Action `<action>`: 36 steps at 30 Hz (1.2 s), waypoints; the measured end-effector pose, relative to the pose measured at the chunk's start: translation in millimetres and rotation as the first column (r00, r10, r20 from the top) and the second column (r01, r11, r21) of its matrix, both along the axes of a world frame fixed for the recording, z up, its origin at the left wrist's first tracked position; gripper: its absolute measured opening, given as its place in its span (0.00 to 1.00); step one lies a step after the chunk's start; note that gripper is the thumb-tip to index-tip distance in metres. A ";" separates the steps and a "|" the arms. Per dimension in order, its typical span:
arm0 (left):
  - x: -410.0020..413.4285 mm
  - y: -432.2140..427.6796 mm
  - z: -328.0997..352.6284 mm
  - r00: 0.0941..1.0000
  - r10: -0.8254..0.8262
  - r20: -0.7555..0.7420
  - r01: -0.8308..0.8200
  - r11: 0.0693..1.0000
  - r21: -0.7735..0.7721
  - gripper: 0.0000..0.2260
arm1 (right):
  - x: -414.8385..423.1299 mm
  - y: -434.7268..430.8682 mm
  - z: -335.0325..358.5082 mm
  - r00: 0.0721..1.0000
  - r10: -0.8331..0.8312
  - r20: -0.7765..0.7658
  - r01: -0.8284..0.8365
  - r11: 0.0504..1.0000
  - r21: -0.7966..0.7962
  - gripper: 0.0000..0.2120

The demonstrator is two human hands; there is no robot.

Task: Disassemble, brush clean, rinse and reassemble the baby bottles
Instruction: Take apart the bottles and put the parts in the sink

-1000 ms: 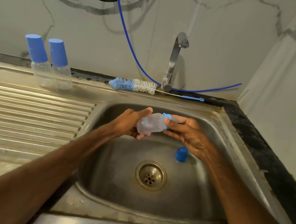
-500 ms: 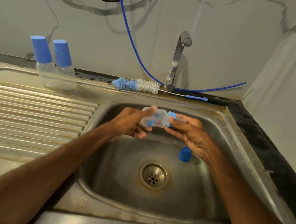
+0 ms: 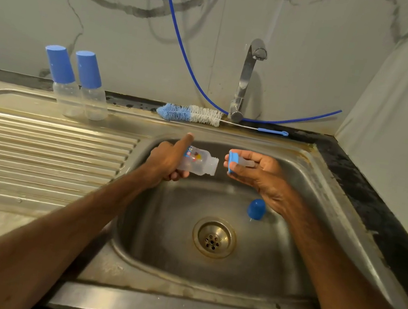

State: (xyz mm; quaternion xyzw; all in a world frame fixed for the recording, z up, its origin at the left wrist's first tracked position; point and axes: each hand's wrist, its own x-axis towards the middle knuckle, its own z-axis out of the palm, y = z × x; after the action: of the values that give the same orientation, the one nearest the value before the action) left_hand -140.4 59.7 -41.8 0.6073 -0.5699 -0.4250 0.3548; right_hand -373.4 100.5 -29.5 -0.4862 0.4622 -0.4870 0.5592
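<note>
Over the sink basin (image 3: 297, 249), my left hand (image 3: 167, 162) grips a clear baby bottle body (image 3: 200, 163) lying sideways, its open neck pointing right. My right hand (image 3: 255, 174) holds the blue collar with its clear teat (image 3: 236, 162), a small gap away from the bottle neck. A blue cap (image 3: 256, 209) lies on the basin floor below my right hand. Two capped bottles (image 3: 62, 81) (image 3: 92, 86) stand on the drainboard at the back left. A blue and white bottle brush (image 3: 190, 114) lies on the rim behind the basin.
The tap (image 3: 246, 81) rises behind the basin, its spout above my hands. A blue hose (image 3: 186, 58) and black cable hang on the marble wall. The ribbed drainboard (image 3: 38, 149) spreads to the left. The drain (image 3: 213, 237) sits mid-basin. A dark counter edge runs along the right.
The collar and teat have come off the bottle: before they were joined between both hands, now my right hand holds them apart from the bottle body in my left.
</note>
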 end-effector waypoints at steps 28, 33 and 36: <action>-8.1 -7.4 -35.9 0.362 -0.151 0.920 0.278 0.959 0.048 0.30 | 14.6 -17.6 -36.5 0.483 -0.020 -0.875 -0.202 0.970 -0.134 0.20; -13.8 -7.4 -35.8 0.318 -0.137 0.938 0.317 0.948 0.031 0.31 | 15.2 -15.9 -36.7 0.478 0.012 -0.878 -0.207 0.973 -0.100 0.20; -13.4 -8.4 -34.5 0.302 -0.151 0.941 0.330 0.943 0.045 0.31 | 17.2 -15.5 -35.0 0.475 0.023 -0.880 -0.210 0.974 -0.087 0.21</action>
State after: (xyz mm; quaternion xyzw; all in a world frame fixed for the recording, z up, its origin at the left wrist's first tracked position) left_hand -153.8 51.3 -76.3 0.6172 -0.7847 -0.0027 -0.0565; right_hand -356.2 85.0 -64.5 -0.7453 0.6009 -0.1730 0.2312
